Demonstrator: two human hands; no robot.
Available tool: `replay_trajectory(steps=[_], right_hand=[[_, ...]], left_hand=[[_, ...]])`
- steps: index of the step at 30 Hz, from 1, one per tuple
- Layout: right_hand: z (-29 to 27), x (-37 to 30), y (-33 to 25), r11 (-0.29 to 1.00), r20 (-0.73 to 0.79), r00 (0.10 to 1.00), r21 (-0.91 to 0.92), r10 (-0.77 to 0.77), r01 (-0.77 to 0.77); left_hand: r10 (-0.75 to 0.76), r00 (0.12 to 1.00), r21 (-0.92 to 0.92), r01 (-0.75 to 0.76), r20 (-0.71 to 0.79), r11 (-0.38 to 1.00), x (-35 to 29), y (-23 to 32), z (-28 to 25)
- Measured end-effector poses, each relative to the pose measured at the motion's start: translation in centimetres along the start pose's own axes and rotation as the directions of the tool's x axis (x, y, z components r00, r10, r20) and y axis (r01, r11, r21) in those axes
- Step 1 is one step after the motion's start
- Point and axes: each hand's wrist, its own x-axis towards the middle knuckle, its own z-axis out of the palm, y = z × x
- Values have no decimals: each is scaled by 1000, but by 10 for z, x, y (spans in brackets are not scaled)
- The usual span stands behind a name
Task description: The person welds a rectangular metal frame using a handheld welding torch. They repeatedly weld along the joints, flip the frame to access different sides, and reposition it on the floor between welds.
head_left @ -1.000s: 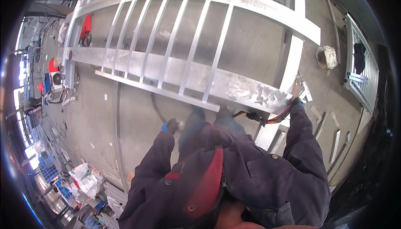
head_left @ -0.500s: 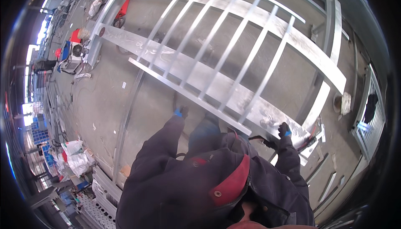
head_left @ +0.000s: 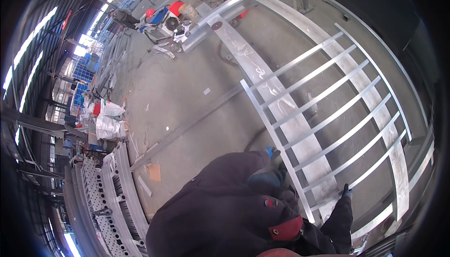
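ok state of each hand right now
Left hand: beside the metal rail, grip can't be told.
Right hand: at the end rung, grip can't be told.

Over to the left hand (head_left: 274,152), and we can't tell whether it touches the near rail (head_left: 290,170); its fingers are too small. Across to the right hand (head_left: 347,190): just a dark tip and a scrap of blue, grip unreadable. The jacket (head_left: 211,201) covers most of the legs (head_left: 266,180) and runs off the bottom edge! We can't read the marks (head_left: 243,46) up the beam (head_left: 298,133), and that far-off person (head_left: 124,18) is a mere smudge.
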Motion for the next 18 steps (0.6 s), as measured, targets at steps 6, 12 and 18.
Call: replay_trajectory(steps=[6, 12, 18], right_hand=[[-3, 14, -5, 992, -1, 992, -28, 127, -127], [-45, -50, -32, 636, 246, 968, 756, -52, -158], [-114, -138, -124, 789, 144, 964, 608, -223, 91]], left_hand=[[274, 959, 314, -284, 76, 906, -18, 14, -8], [618, 706, 699, -633, 345, 332, -128, 103, -36], [734, 437, 639, -769, 519, 5, -203, 143, -18]])
